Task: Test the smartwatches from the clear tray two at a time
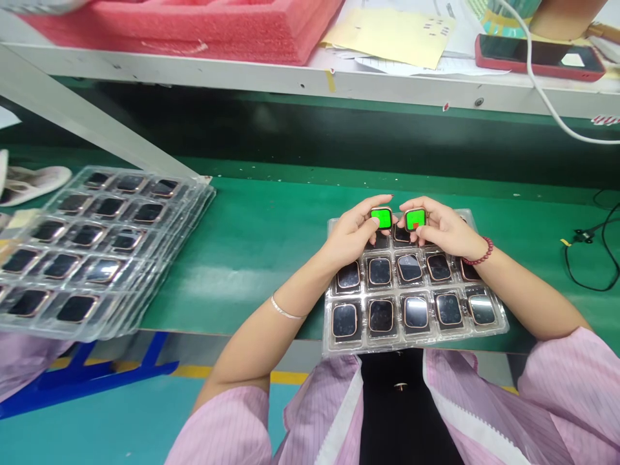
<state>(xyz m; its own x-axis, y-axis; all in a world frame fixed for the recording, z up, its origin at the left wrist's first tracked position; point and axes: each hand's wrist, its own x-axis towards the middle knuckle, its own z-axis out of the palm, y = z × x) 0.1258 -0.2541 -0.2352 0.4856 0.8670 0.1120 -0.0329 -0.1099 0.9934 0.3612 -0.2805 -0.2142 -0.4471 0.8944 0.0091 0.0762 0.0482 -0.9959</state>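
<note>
My left hand (357, 227) grips a smartwatch case (383, 217) without a strap, its screen lit bright green. In my right hand (444, 226) is a second smartwatch case (415, 218), also green, with a small red patch low on the screen by my thumb. Both thumbs rest at the lower part of the screens, and the two watches are side by side, a little apart. Beneath my hands lies a clear plastic tray (371, 294) holding several dark-screened watch cases with gold-coloured rims. My hands and wrists cover part of its far rows.
On the left a stack of clear trays (159, 248) holds more dark watch cases on the green bench (252, 258). A shelf above carries red foam (290, 32), papers (392, 32) and a red-edged phone (537, 58). A black cable (605, 252) lies at right; a white cable (537, 77) hangs down.
</note>
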